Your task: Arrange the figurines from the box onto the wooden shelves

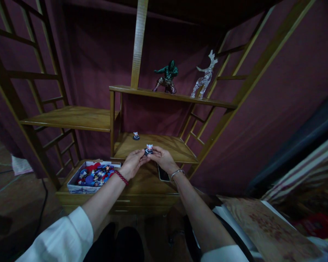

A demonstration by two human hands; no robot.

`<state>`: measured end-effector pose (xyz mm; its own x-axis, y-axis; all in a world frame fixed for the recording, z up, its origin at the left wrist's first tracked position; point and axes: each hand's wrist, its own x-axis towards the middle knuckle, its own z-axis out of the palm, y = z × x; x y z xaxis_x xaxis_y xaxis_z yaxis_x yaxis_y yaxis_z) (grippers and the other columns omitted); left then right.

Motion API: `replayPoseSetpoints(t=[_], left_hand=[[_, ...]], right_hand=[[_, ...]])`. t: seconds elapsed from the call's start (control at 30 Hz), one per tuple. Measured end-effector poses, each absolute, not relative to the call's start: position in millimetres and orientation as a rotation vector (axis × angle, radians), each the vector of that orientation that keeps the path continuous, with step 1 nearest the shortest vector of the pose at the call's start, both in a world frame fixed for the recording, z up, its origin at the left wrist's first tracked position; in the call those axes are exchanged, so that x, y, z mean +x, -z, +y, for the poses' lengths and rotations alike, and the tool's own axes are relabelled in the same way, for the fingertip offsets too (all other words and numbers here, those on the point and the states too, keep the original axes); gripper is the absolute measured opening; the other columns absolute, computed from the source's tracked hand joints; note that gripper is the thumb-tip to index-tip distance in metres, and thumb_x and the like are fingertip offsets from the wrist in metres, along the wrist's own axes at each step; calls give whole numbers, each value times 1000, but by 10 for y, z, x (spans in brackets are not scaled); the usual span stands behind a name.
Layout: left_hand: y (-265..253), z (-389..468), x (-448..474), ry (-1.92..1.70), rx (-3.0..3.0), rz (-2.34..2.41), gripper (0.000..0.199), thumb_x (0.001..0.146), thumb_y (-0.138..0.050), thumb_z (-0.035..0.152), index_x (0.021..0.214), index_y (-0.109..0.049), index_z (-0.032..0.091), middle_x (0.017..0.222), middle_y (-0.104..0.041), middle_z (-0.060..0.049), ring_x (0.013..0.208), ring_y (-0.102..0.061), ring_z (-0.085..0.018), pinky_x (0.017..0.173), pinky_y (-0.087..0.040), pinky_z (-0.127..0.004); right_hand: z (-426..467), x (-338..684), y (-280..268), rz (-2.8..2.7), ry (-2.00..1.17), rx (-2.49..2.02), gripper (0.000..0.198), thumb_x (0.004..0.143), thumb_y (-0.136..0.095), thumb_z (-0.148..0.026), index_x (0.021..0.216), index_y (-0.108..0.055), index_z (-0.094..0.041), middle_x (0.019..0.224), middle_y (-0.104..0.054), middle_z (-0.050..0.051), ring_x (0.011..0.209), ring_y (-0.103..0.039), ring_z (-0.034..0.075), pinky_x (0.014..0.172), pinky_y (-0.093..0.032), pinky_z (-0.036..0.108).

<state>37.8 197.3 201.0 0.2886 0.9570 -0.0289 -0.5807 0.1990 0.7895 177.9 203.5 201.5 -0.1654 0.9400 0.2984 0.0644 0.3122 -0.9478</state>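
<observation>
Between my left hand (133, 162) and my right hand (164, 158) is a small white-headed cat figurine (149, 148) on a dark base. The fingertips of both hands close on it from either side, just in front of the lower shelf (169, 145). A similar small figurine (136, 135) stands upright on that shelf, behind and left of my hands. To the left of my left wrist, a cardboard box (83, 189) holds many small colourful figures (97, 175). A dark-screened phone (163, 173) lies under my right hand, partly hidden by it.
On the shelf above (180, 96) stand a crouching green figure (168, 77) and a clear deer statuette (205, 76). A bare side shelf (71, 117) is at left. Drawers (120, 204) sit below the cabinet top. Patterned board and papers (268, 225) lie at lower right.
</observation>
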Motion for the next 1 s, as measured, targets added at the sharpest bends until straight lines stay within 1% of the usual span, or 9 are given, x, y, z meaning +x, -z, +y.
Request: replayPoseSetpoints(t=[0.1,0.2,0.3,0.4,0.5,0.7,0.87,0.93,1.0], left_hand=[[-1972,2132,453,-1189,915,751,12,81,-47,10,71,-54,12,66,-61,-4,58,-58,-8,68,-49,-24],[-1917,2299,512,-1202,1216,975,11,80,-46,10,81,-56,13,70,-62,-4,60,-58,-10,65,-48,-25],[-1917,2395,524,-1151,1691,1232,19,78,-46,13,92,-58,15,84,-65,-7,75,-60,-15,74,-46,-29],[-1957,2436,515,-989,2153,1394,28,78,-43,13,102,-57,15,100,-62,-10,94,-55,-19,86,-40,-31],[-1965,2508,517,-846,2427,1451,33,77,-41,14,106,-55,10,103,-60,-13,101,-49,-23,90,-35,-33],[-1901,2733,556,-860,2505,1354,31,74,-42,15,100,-57,9,97,-59,-17,98,-47,-27,90,-33,-36],[-1888,2811,591,-976,2312,1295,27,72,-43,11,95,-58,12,96,-59,-15,101,-46,-28,93,-30,-38],[-1881,2837,597,-966,2307,1283,31,72,-42,10,98,-58,11,99,-59,-16,103,-46,-27,94,-30,-37],[-1868,2870,599,-948,2377,1250,38,71,-40,7,106,-55,10,107,-57,-16,106,-45,-26,96,-29,-36]], right_hand=[[2197,1846,-1943,-1499,-976,-986,42,56,-70,-26,97,-60,-18,94,-67,5,89,-62,18,85,-47,34],[2363,1918,-1873,-1497,-907,-1012,41,57,-69,-25,96,-60,-18,91,-67,5,87,-62,17,86,-46,34],[2512,1978,-1819,-1493,-838,-1051,37,59,-68,-23,95,-60,-18,91,-68,4,85,-63,17,85,-47,34],[2633,2018,-1787,-1502,-741,-1128,35,61,-66,-21,95,-61,-18,91,-67,4,85,-62,16,84,-47,33],[2730,2040,-1777,-1524,-661,-1221,33,61,-66,-18,94,-61,-18,89,-67,3,84,-62,15,84,-47,32],[2922,2052,-1773,-1559,-612,-1345,30,63,-65,-16,92,-61,-20,88,-67,0,82,-62,12,82,-48,28],[3076,2042,-1737,-1549,-582,-1411,30,64,-64,-16,94,-60,-20,90,-67,0,84,-62,12,81,-48,27],[3121,2039,-1737,-1550,-571,-1431,31,65,-64,-15,95,-59,-21,91,-67,-1,85,-62,11,81,-48,27],[3157,2039,-1750,-1562,-568,-1446,31,65,-63,-14,96,-59,-21,90,-67,-1,84,-62,11,81,-48,27]])
